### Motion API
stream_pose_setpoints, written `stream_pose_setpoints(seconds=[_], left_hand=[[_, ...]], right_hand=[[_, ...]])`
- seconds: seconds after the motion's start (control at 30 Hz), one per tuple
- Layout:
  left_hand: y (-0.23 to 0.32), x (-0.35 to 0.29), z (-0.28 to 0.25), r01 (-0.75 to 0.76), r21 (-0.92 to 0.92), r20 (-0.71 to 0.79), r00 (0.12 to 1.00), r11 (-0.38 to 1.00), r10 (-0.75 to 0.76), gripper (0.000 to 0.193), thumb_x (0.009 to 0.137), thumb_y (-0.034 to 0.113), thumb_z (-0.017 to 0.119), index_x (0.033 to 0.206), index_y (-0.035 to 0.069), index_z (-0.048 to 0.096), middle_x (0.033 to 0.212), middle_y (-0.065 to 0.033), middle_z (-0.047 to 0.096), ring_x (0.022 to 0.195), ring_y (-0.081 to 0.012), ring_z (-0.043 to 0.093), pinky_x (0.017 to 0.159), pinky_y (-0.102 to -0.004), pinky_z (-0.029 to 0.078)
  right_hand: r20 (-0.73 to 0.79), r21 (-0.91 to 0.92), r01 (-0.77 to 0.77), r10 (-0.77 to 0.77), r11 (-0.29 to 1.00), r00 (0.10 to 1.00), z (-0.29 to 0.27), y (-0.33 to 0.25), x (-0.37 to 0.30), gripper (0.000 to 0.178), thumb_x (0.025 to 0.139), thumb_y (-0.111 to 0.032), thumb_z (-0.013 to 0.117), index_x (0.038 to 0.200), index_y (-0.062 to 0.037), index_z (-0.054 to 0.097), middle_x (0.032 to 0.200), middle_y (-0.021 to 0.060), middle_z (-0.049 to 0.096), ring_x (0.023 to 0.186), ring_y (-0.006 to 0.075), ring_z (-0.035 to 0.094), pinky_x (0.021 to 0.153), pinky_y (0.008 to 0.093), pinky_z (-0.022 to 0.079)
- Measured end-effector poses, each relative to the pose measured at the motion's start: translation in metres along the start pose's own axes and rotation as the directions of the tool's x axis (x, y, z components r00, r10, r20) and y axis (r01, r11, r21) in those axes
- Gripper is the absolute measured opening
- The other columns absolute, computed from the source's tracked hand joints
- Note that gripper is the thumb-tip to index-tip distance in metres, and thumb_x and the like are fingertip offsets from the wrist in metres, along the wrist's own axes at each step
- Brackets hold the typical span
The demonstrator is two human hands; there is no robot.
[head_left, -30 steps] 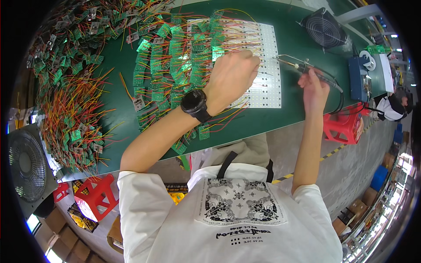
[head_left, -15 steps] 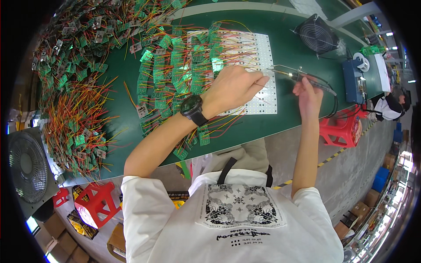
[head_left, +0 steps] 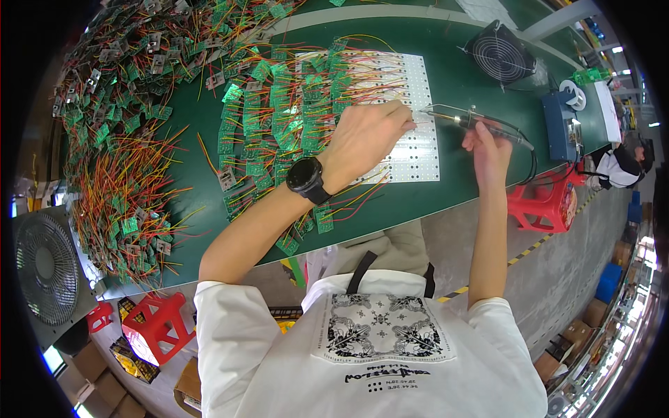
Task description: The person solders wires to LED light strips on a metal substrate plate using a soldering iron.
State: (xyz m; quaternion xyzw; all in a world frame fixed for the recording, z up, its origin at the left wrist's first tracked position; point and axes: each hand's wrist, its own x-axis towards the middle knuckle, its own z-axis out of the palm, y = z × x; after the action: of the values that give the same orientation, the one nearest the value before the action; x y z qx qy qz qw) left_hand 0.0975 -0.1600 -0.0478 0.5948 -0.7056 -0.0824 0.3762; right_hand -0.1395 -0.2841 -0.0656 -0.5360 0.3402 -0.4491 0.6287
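My right hand (head_left: 486,148) is closed round the handle of a soldering iron (head_left: 465,121), which has a thin metal feed tube fixed along it. The iron's tip points left and reaches the white perforated panel (head_left: 421,157) close to my left fingertips. My left hand (head_left: 373,132), with a black watch on the wrist, lies over the panel, its thumb and fingers pinched together. What they pinch is too small to make out; thin wires run near them. Rows of small green circuit boards (head_left: 282,125) with red and yellow wires lie beside and partly on the panel.
A big heap of wired boards (head_left: 125,216) covers the table's left side. At the back right stand a black fan (head_left: 500,56), a blue soldering station (head_left: 559,125) and a solder reel (head_left: 573,96). Red stools (head_left: 547,202) stand by the table; another person is at far right.
My left hand has shifted slightly left and up, its fingers drawn back a little from the panel's right edge. The iron's tip has moved slightly left.
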Motion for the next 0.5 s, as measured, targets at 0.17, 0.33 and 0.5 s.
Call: stream_pose_setpoints(seconds=[0.17, 0.33, 0.5], left_hand=[[-0.0001, -0.0009, -0.0001, 0.008, 0.056, -0.001, 1.0, 0.998, -0.008, 0.013, 0.085, 0.017, 0.062, 0.081, 0.004, 0.064, 0.078, -0.0094, 0.063, 0.069, -0.0308, 0.061, 0.058, -0.0395, 0.048], [0.0004, -0.0003, 0.0018, -0.006, 0.097, 0.009, 1.0, 0.995, 0.005, 0.009, 0.079, 0.013, 0.064, 0.079, 0.004, 0.064, 0.075, -0.0093, 0.063, 0.066, -0.0296, 0.061, 0.058, -0.0392, 0.049], [-0.0005, -0.0018, 0.0017, 0.004, 0.127, 0.003, 1.0, 0.992, -0.004, 0.009, 0.075, 0.012, 0.065, 0.078, 0.004, 0.063, 0.073, -0.0089, 0.062, 0.064, -0.0293, 0.061, 0.058, -0.0385, 0.049]], right_hand=[[0.046, -0.045, 0.004, -0.002, 0.999, 0.999, -0.0026, 0.0011, 0.0, 0.023, 0.087, -0.006, 0.064, 0.107, 0.006, 0.059, 0.077, 0.0129, 0.065, 0.06, 0.0182, 0.062, 0.054, 0.0257, 0.047], [0.052, -0.072, 0.0, 0.004, 0.997, 0.999, -0.0018, 0.0002, -0.0022, 0.024, 0.087, -0.006, 0.064, 0.107, 0.0065, 0.059, 0.077, 0.0135, 0.065, 0.06, 0.0185, 0.063, 0.054, 0.0257, 0.048], [0.091, -0.062, -0.003, 0.009, 0.998, 0.996, -0.0005, 0.0015, -0.0022, 0.026, 0.086, -0.005, 0.064, 0.107, 0.0079, 0.058, 0.078, 0.015, 0.065, 0.06, 0.0197, 0.064, 0.054, 0.0261, 0.049]])
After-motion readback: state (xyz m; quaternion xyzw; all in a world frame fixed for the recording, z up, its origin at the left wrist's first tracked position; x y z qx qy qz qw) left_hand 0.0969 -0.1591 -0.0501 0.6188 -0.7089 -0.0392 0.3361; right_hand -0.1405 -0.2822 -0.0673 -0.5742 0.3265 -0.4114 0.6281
